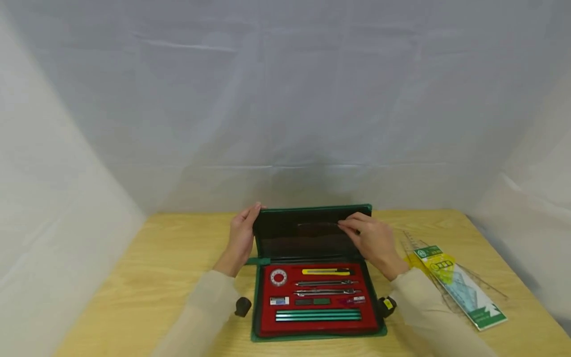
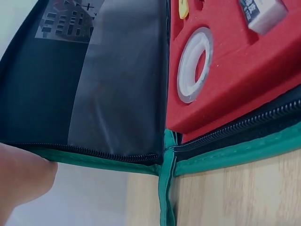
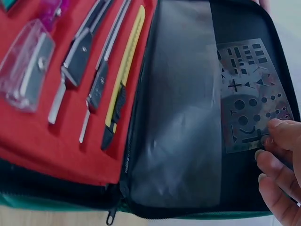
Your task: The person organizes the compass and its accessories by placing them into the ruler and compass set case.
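An unzipped green drawing-set case (image 1: 256, 332) lies on the table, its dark lid (image 1: 281, 238) raised at the back. My left hand (image 1: 240, 240) grips the lid's upper left corner. With thumb and fingers my right hand (image 1: 374, 242) pinches the edge of a thin see-through drawing template (image 3: 242, 106) with cut-out shapes. Part of the template lies over the lid's inside, its inner end at the edge of the clear pocket (image 3: 183, 117). In the case's red tray (image 1: 325, 327) sit a yellow utility knife (image 1: 323, 271), compasses (image 1: 323, 292), a white ring (image 2: 186, 75), an eraser (image 1: 279, 300) and green pencils (image 1: 317, 315).
Right of the case lie clear rulers (image 1: 486, 285), partly under a green-and-white packet (image 1: 470, 297), with a yellow template (image 1: 447, 272) among them. A green strap (image 2: 165, 197) sticks out at the case's hinge. Pale sheeting (image 1: 285, 124) stands behind the wooden table (image 1: 178, 258).
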Demonstrator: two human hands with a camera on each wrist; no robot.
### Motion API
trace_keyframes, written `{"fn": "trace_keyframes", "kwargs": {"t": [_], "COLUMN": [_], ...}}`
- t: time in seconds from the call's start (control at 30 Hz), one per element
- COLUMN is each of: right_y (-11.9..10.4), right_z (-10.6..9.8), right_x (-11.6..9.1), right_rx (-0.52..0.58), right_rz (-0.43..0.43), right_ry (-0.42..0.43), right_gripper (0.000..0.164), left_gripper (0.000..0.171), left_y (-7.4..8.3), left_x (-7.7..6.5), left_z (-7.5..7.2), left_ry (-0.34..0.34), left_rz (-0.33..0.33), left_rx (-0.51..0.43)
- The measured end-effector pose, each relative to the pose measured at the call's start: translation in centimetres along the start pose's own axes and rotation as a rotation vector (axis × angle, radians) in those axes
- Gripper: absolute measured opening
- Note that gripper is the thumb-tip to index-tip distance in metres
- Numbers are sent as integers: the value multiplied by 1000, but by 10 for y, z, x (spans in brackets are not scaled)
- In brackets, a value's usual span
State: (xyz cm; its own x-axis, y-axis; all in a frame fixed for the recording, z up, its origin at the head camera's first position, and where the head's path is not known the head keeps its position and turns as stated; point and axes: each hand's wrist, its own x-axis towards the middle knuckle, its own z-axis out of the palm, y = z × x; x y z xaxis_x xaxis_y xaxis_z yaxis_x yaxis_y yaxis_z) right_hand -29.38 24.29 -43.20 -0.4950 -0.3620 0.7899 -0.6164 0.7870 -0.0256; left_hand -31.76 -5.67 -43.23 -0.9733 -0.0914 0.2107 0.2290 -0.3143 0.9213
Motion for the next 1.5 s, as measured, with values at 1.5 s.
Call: {"fn": "trace_keyframes", "kwargs": {"t": [1.5], "right_y": [-41], "right_z": [7], "right_x": [-29], "right_rx": [-57], "right_rz": [235], "right_ry": [-286], "right_gripper": [26], "left_gripper": [21], "left_y": [-6], "left_x": [0], "left_z": [8], "left_ry": [-32], "left_rz": [-3], "left_rx": [-68]}}
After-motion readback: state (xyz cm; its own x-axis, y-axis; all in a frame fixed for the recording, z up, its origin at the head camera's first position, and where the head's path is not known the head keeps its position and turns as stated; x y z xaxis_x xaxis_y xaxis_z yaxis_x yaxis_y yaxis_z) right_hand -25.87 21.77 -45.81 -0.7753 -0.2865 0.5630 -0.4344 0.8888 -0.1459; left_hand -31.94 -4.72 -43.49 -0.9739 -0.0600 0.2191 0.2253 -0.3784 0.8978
